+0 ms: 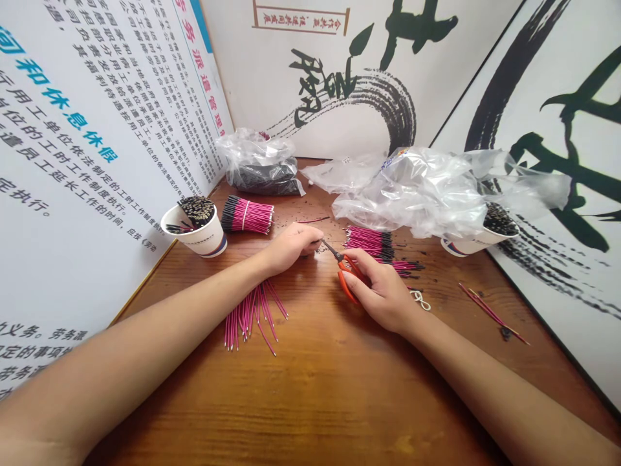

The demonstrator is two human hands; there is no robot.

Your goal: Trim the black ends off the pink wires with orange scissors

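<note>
My right hand (383, 288) is wrapped round orange-handled scissors (348, 270). Their dark blades point left and reach the fingertips of my left hand (294, 246). Those fingers are pinched together, and what they hold is hidden. Below my left wrist, loose magenta wires (250, 317) with bare silvery ends fan out on the table. Beyond my right hand lies a stack of magenta wires with black ends (369, 243). Tiny dark scraps are scattered around the blades.
A tied wire bundle (247, 215) stands beside the left paper cup (201, 236), which holds black-sleeved wires. Another cup (468, 244) is partly under clear plastic bags (417, 191). A bag with black contents (262, 168) sits at the back. Stray wires (492, 312) and white string (420, 299) lie right. Printed panels enclose the wooden table (310, 401).
</note>
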